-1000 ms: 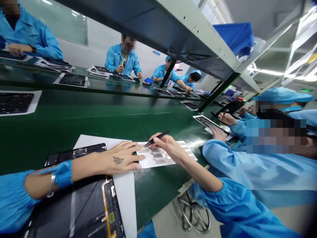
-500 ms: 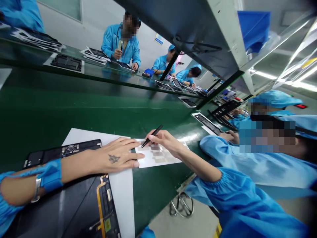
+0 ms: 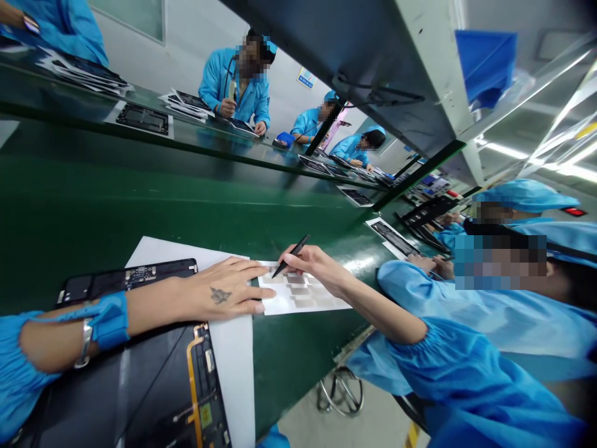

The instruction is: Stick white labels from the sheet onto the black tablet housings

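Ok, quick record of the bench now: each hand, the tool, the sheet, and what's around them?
left hand: open, flat on the left edge of the white sheet of grey rectangular patches
right hand: grip shut on thin black tweezers
tweezers tip: down at the sheet's upper left; contact unclear
under left forearm: opened black tablet shell on white paper
surface: green conveyor belt
right side: co-worker's blue sleeve, apart from the sheet

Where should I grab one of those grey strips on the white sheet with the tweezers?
Probably at a short end of a grey strip, sliding the tweezers in low from the far side, where the right hand aims them. The strips lie flat, and the left hand pins the white sheet.
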The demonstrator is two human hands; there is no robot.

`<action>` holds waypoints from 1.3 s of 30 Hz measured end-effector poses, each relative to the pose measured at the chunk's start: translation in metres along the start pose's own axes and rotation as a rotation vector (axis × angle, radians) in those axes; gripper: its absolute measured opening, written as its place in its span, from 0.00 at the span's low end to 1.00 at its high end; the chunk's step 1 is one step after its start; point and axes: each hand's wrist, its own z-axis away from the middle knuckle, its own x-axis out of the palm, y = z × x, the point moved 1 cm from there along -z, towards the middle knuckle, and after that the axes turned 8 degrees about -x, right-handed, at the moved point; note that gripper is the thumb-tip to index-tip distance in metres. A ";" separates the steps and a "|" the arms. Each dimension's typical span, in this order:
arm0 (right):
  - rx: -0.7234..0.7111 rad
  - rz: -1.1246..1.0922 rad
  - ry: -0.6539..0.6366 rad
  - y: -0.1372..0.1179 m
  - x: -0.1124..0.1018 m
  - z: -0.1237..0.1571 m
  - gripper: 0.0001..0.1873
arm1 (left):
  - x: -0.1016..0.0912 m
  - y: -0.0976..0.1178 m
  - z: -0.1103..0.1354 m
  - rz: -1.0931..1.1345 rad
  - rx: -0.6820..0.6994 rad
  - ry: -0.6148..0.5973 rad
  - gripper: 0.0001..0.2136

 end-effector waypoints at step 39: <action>-0.181 -0.325 0.003 -0.036 0.129 -0.046 0.22 | -0.037 -0.018 0.141 -0.278 -0.386 0.219 0.16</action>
